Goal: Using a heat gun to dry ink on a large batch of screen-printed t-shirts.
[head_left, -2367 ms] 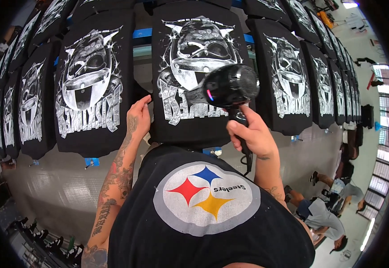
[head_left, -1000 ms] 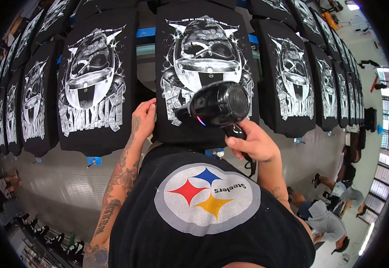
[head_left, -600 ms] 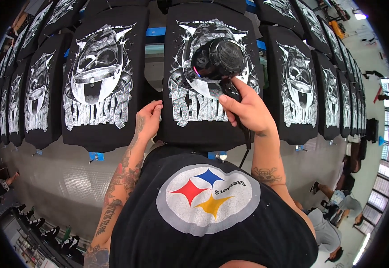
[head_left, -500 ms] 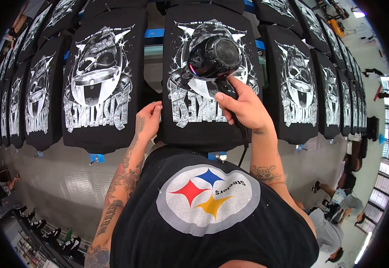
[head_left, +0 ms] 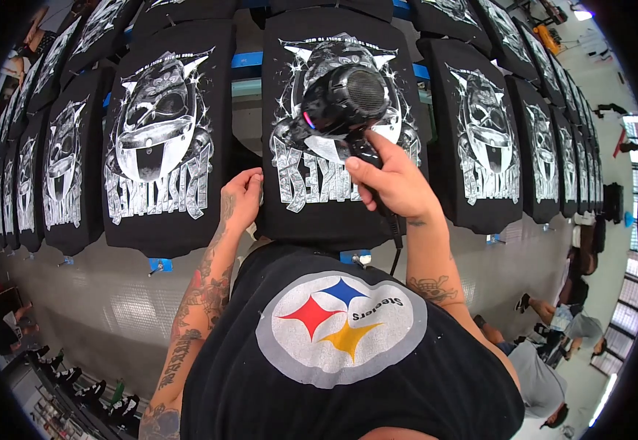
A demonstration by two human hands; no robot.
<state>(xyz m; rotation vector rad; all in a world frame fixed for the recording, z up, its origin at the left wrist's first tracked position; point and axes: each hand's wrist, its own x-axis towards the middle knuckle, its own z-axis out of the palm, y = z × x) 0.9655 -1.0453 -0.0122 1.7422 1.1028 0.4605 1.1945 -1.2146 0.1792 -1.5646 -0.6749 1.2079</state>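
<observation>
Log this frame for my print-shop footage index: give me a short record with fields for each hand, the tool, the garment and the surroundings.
left hand: flat on the lower left edge of the centre shirt
right hand: gripping the handle of the heat gun
heat gun: black, held over the print
centre shirt: black, white graphic, lying on a pallet
surroundings: row of matching shirts; another person lower right

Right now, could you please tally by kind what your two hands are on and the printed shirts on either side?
Black heat guns, in the right hand: 1
Printed black shirts, one under the left hand at, neighbours at and: 3
Total: 4
</observation>
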